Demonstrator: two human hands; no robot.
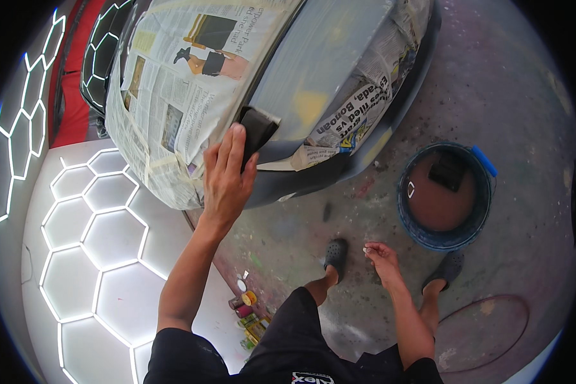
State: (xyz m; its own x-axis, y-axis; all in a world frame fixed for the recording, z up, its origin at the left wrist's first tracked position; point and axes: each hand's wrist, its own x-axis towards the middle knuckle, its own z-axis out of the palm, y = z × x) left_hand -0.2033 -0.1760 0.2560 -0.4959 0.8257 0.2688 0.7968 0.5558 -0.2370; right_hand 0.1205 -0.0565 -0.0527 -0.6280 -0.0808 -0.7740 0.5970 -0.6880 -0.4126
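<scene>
My left hand (227, 179) grips a dark rectangular block (258, 131) against the edge of a car's grey, primer-coated panel (304, 67), beside the seam with the newspaper-masked section (160, 109). The panel has a yellowish patch and taped newspaper (352, 112) along its outer side. My right hand (381, 259) hangs low with curled fingers, left of my right foot; whether anything small is between the fingertips I cannot make out. Nearby on the floor, a dark bucket (406, 211) with a blue handle grip holds murky reddish water and a black object (446, 171).
A white wall (70, 256) with glowing hexagonal light strips is at the left, with red material (73, 115) beyond the car. Several cans and bottles (249, 320) sit along the wall's base. A hose (525, 320) curves over the stained floor (525, 96) at the lower right.
</scene>
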